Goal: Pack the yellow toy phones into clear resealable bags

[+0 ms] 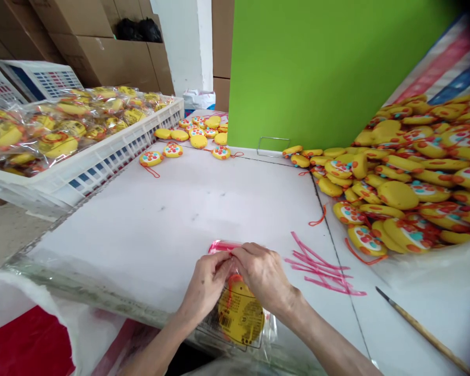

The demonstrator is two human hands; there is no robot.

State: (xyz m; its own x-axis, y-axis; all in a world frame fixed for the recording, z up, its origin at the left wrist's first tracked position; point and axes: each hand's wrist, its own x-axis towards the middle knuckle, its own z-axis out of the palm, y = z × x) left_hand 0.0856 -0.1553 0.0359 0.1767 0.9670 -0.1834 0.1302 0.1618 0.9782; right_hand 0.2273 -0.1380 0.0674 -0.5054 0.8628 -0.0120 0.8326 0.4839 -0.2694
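Observation:
Both hands meet near the table's front edge, pinching the gathered top of a clear plastic bag [269,329]. Fingers of my left hand [206,284] are closed on the bag's neck from one side, and my right hand [263,274] grips it from the other. Inside the bag lies a round yellow toy [241,313] with an orange cord, seen through printed black text and a barcode. Just beyond my fingertips a pink plastic sheet or film [219,245] lies on the table. Whether a tie is between the fingertips is hidden.
Pink strips [321,271] and a wooden-handled pointed tool [419,324] lie to the right. Loose yellow toys [399,196] pile up beyond them. A white crate [113,151] of bagged toys stands left. A green panel [321,73] rises at the back.

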